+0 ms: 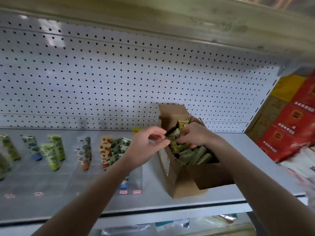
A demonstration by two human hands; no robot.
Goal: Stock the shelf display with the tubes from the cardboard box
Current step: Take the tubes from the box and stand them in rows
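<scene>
Brown cardboard box (184, 183) sits open on the grey metal shelf (153, 200), full of green tubes (196, 155). Right hand (196, 135) digs among them, fingers curled; left hand (146, 147) hovers half-open beside the box.

Brown cardboard box (184, 183) packed with green tubes (190, 154); on the grey shelf (170, 201), leafy green-and-white, blue-capped and orange-patterned tubes (85, 150); white pegboard (119, 74) dotted black; red cartons (293, 123) right.

nothing is legible: marks on the shelf price tags (124, 192) and red cartons (293, 126) are blurred.
</scene>
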